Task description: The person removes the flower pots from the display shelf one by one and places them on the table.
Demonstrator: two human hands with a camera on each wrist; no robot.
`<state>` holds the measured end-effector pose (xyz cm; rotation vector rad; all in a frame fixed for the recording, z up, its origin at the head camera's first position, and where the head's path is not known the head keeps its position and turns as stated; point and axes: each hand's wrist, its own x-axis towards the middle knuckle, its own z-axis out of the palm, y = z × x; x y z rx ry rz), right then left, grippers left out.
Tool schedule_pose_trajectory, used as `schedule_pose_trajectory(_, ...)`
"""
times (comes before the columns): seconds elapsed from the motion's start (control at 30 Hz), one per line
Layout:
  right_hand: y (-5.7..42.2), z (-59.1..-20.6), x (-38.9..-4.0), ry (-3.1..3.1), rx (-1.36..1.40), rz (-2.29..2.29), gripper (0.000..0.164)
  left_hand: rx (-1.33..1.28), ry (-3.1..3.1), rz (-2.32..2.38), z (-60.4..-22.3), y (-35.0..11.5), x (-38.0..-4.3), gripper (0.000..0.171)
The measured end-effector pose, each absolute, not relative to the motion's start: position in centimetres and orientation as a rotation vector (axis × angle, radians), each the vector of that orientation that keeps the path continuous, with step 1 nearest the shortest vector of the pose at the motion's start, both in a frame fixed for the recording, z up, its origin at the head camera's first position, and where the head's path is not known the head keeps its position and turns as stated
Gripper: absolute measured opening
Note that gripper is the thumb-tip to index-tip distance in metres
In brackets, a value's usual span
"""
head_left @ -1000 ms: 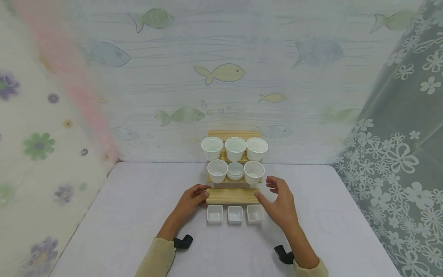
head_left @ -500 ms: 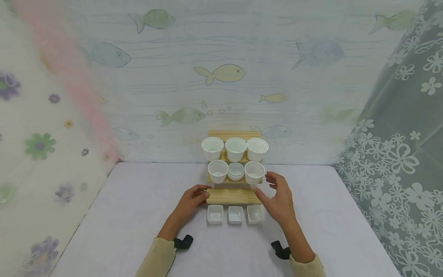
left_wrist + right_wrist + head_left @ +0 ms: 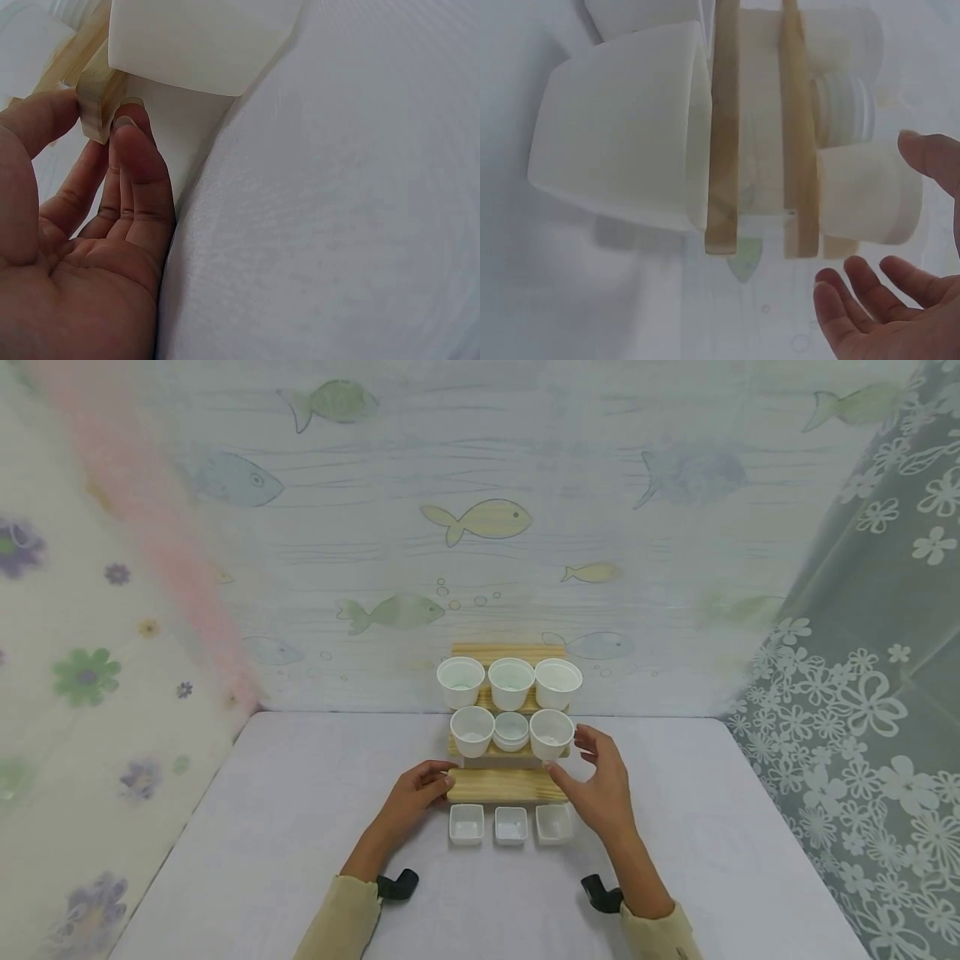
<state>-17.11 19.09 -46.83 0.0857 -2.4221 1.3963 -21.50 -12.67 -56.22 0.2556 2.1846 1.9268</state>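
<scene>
A tiered wooden rack with white cups stands in the middle of the table. My left hand pinches the left end of its lowest wooden shelf; the left wrist view shows the shelf end between thumb and fingers. My right hand, thumb and fingers spread, is beside a round white cup at the right end of the shelf above. In the right wrist view this cup sits between my thumb and fingertips, with a gap on the fingers' side. That hand holds nothing.
Three square white cups are lined up before the rack. Another round cup and a low stacked pair share the middle shelf. Three round cups fill the shelf above. A patterned curtain wall rises behind the table.
My right hand has moved a little forward and left, closer to the right-hand cup on the middle shelf. My left hand and the rack have stayed in place.
</scene>
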Motion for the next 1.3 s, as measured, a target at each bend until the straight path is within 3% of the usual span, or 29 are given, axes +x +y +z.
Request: schedule_pose_trajectory(1.3,19.4,-48.1,-17.3,-2.341,0.163,1.436,0.073,0.182,2.169,2.003,-56.0,-11.3,-17.8,0.036)
